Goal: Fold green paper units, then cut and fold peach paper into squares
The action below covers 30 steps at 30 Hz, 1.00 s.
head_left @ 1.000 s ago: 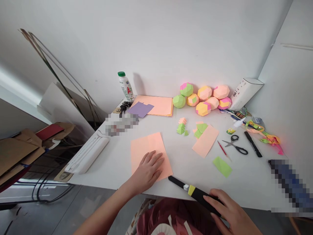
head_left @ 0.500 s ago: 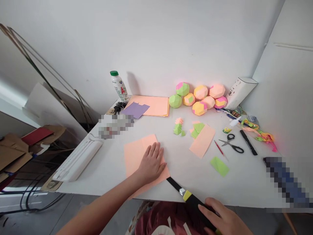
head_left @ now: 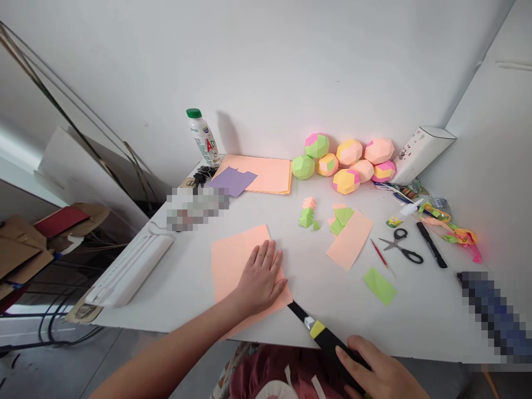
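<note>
My left hand (head_left: 261,276) lies flat, fingers stretched out, on a peach paper sheet (head_left: 233,257) near the white table's front edge (head_left: 187,324). My right hand (head_left: 380,372) is wrapped round the black handle of a utility knife (head_left: 322,336) with a yellow band. The knife's tip touches the sheet's lower right corner, just beside my left hand.
A peach strip (head_left: 349,239), green scraps (head_left: 379,285), scissors (head_left: 402,247), a black marker (head_left: 431,252) and a red pencil (head_left: 378,253) lie to the right. Paper balls (head_left: 347,160), a paper stack (head_left: 266,173) and a bottle (head_left: 203,138) stand at the back. A white keyboard (head_left: 128,270) lies on the left.
My left hand slid up and right on the peach sheet. My right hand pulled the knife back toward me, its tip now at the sheet's corner.
</note>
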### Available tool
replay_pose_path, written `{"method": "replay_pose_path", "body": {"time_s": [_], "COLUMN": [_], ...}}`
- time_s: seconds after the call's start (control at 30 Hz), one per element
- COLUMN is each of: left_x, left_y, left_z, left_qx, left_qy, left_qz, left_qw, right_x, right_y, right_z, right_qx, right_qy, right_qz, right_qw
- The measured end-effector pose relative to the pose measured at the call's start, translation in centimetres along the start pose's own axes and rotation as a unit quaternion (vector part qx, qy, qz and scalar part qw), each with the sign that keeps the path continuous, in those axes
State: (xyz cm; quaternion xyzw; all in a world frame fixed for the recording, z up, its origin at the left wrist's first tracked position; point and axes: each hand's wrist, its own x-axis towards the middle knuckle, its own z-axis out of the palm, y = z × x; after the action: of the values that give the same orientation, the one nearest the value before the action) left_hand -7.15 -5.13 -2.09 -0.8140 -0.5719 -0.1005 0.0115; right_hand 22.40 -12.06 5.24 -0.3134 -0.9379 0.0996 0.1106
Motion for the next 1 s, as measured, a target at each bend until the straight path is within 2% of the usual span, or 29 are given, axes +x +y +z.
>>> {"method": "replay_pose_path", "body": {"time_s": [0.17,0.37,0.6,0.83,1.0], "left_x": [0.0,0.0,0.1,-0.5,-0.2], "left_y": [0.0,0.0,0.0,0.9,0.1], "left_z": [-0.2,-0.1,-0.3,-0.9,-1.8], "left_qx": [0.002,-0.005,-0.002,0.0,-0.013], "left_qy": [-0.012,0.003,-0.009,-0.013,-0.03], "left_qz": [0.004,0.008,0.008,0.02,-0.004], "left_qw": [1.0,1.0,1.0,1.0,0.999], "right_x": [1.6,3.4,5.5,3.7,2.4], "right_y": [-0.1,0.4,0.9,0.4,0.2], "right_z": [0.2,0.1,-0.3,-0.1,0.1], "right_qx": [0.014,0.022,0.013,0.007,0.0], "right_qy": [-0.015,-0.038,-0.076,-0.063,-0.06], "right_qz": [0.034,0.05,0.054,0.034,0.038], "right_qw": [0.999,0.998,0.996,0.997,0.997]}}
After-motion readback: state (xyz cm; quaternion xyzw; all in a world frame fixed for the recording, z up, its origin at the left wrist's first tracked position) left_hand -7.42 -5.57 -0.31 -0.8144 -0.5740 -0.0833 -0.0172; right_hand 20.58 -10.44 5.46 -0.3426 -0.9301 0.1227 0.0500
